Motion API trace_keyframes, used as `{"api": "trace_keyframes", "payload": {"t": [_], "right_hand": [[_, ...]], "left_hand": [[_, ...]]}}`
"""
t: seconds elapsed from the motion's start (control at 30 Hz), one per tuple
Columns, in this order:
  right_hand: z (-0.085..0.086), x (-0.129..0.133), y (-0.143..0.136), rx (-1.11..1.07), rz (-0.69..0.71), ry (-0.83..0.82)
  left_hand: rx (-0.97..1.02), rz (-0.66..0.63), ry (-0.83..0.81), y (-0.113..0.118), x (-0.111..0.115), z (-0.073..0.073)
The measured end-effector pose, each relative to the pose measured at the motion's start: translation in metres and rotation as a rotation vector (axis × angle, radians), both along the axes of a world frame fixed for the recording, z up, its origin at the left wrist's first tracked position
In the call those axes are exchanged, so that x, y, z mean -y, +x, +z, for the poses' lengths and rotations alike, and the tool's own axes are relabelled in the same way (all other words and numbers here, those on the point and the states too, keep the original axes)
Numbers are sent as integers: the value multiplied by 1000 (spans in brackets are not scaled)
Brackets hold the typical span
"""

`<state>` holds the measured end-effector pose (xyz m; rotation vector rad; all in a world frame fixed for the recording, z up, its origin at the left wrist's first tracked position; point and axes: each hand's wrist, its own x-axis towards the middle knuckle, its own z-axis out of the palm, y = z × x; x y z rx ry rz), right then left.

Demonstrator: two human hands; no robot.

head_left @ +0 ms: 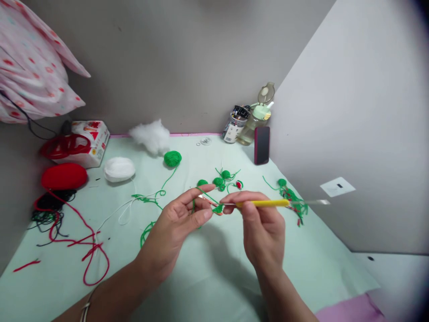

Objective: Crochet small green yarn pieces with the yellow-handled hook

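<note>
My right hand (264, 223) is closed round the yellow grip of a crochet hook (268, 203), whose metal shaft points left toward my other hand. My left hand (181, 223) has green yarn running over its raised index finger. Between that hand's thumb and fingers is a small green crocheted piece (218, 209), partly hidden, close to the hook's tip. Just beyond my hands lie several small green crocheted balls (218, 182) and a little red, white and green piece (239, 184). A green yarn ball (172, 158) sits farther back, its strand trailing toward my left hand.
At the left are a red yarn skein (63, 176), a white skein (119, 169), black yarn (50, 208) and a tissue pack (90, 141). Stuffing (150, 136), a pen jar (233, 127), a bottle (254, 125) and a phone (262, 146) stand behind. Yarn scraps (295, 201) lie right.
</note>
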<state>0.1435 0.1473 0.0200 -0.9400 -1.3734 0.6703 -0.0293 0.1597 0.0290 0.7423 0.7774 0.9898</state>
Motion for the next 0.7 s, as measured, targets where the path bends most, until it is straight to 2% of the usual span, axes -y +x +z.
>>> {"api": "trace_keyframes", "payload": {"t": [0.1,0.17,0.23,0.33,0.43,0.57,0.7], "right_hand": [[-5,5,-3,422,-190,247],[-7,6,-4,494,-231,334],[-6,6,-5,329,-164,270],[-2,2,-5,-55,21,37],[2,-2,-4,-291,146,-117],[5,-5,-2,-403,200,-213],[5,-5,0,-396,201,-223]], "left_hand": [[20,-9,10,1,2,-3],[34,-23,-12,2,3,-3],[52,-31,-40,2,2,-1],[87,-41,-62,2,0,2],[91,-49,-59,2,-1,3],[46,-58,-35,0,-1,2],[10,-51,-39,-2,0,3]]}}
